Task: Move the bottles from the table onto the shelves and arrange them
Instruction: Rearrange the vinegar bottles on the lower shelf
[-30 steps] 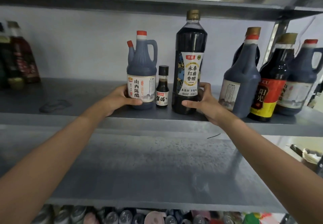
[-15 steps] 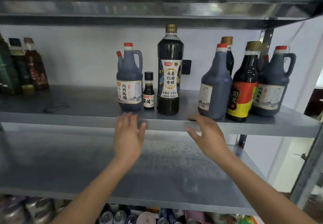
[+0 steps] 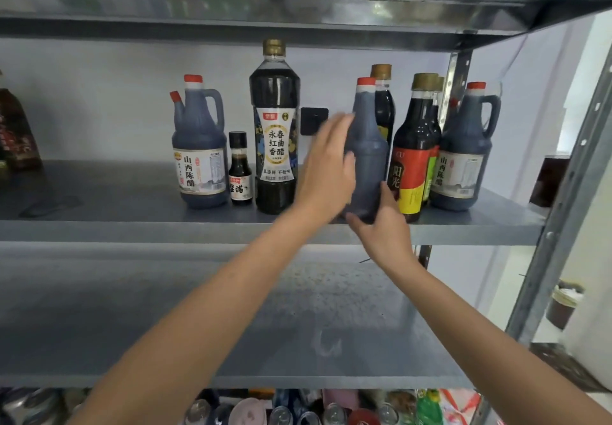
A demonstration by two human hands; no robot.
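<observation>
Blue-grey bottle (image 3: 368,146), red-capped and full of dark liquid, stands upright at the front edge of the shelf (image 3: 99,229). It is at 3 o'clock of the tall dark bottle (image 3: 275,126) and just beside the red-labelled bottle (image 3: 412,166).

- Left grip (image 3: 326,173): fingers extended, laid flat against the body at 9 o'clock (outline blurred).
- Right grip (image 3: 381,229): curled round the base at 6 o'clock, thumb up the flank.

Expect a heavy, rigid, smooth-walled load, probably plastic; the neighbours may be glass. Support the base and steady the shoulder. Do not lift by the narrow neck alone. Whether the base bears on the shelf cannot be told.
</observation>
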